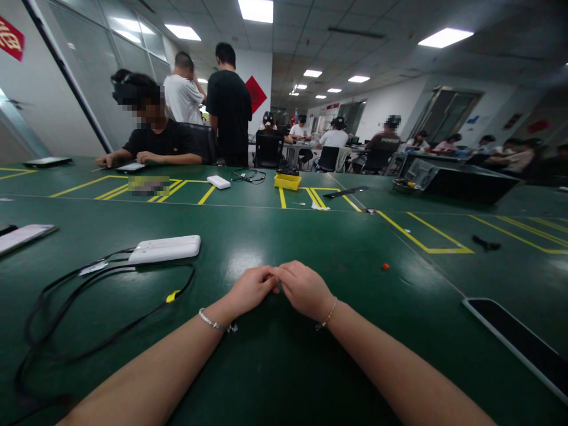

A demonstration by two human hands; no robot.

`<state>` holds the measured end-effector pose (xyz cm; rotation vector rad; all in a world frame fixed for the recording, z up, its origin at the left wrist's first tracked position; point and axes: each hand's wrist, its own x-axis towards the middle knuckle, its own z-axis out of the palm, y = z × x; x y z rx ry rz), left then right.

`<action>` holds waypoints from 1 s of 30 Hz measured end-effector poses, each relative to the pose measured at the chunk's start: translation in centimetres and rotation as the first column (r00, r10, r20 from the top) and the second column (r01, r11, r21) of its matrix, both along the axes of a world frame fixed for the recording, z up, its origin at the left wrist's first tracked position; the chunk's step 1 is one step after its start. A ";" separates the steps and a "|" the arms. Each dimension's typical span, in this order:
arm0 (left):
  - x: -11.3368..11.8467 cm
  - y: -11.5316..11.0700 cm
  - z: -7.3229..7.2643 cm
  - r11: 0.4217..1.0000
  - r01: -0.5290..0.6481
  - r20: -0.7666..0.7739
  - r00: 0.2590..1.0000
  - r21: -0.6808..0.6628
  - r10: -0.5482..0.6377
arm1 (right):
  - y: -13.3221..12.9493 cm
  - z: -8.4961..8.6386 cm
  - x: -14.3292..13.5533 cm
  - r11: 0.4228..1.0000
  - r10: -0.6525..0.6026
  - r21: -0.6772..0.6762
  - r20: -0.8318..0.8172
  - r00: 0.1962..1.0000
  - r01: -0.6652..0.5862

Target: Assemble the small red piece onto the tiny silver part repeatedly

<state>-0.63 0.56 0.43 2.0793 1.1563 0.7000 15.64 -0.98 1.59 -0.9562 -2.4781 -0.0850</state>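
One pale slab (29, 238) lies on the green tabletop (337, 236) at the left edge of the view, between nine and ten o'clock from where the left hand (252, 290) and right hand (306, 289) meet. Next comes a black cable (71, 291), looped at nine o'clock, with a yellow tag (172, 296) on its near strand. The white power bank (166, 249), the thing nearest the hands, lies flat toward ten o'clock, clear of both; black leads run up to its left end. Farther off, toward eleven, a seated person in black (155, 142) has both arms on the tabletop, and a small white block (219, 182) lies to that person's right in the view.

The left hand's fingers are bent and touch those of the right hand, whose fingers curve over them. Whether anything is enclosed between them I cannot tell. At twelve, well beyond, stands a yellow tray (287, 181) with dark items in it. A small orange bit (386, 267) sits just above three o'clock, a black box (473, 178) at two, and a dark panel with a pale rim (519, 334) toward four.
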 end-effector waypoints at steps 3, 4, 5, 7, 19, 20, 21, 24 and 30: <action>0.0 0.1 0.1 0.999 -0.035 0.022 0.999 -0.025 0.036 | 0.3 0.3 0.6 1.000 0.012 -0.023 -0.039 0.999 -0.013; 0.0 0.0 0.3 0.997 -0.052 0.038 0.998 -0.057 0.054 | 0.6 0.6 1.4 0.999 -0.034 -0.026 -0.058 0.998 0.033; 0.0 0.0 0.4 0.993 -0.065 0.057 0.996 -0.093 0.071 | 1.1 0.8 2.4 0.993 -0.118 -0.024 -0.074 0.990 0.116; 0.0 -0.1 0.7 0.983 -0.084 0.090 0.991 -0.165 0.100 | 2.2 1.1 5.2 0.924 -0.381 -0.012 -0.079 0.921 0.382; -0.3 0.1 0.2 0.977 -0.090 0.157 0.980 -0.192 0.121 | 4.0 0.4 17.8 0.284 -0.864 -0.225 0.361 0.351 0.932; -0.3 0.1 0.3 0.977 -0.088 0.157 0.980 -0.195 0.120 | 4.1 0.5 17.0 0.312 -0.854 -0.238 0.355 0.382 0.920; -0.3 0.1 0.3 0.976 -0.086 0.158 0.980 -0.200 0.119 | 4.1 0.7 16.0 0.346 -0.840 -0.245 0.350 0.415 0.906; -0.3 0.0 0.5 0.975 -0.086 0.153 0.981 -0.205 0.119 | 3.9 1.1 11.7 0.556 -0.740 -0.346 0.209 0.640 0.756; -0.1 -0.1 0.6 0.985 -0.072 0.111 0.990 -0.156 0.090 | 1.7 1.0 2.3 0.664 -0.508 -0.743 -0.529 0.679 -0.083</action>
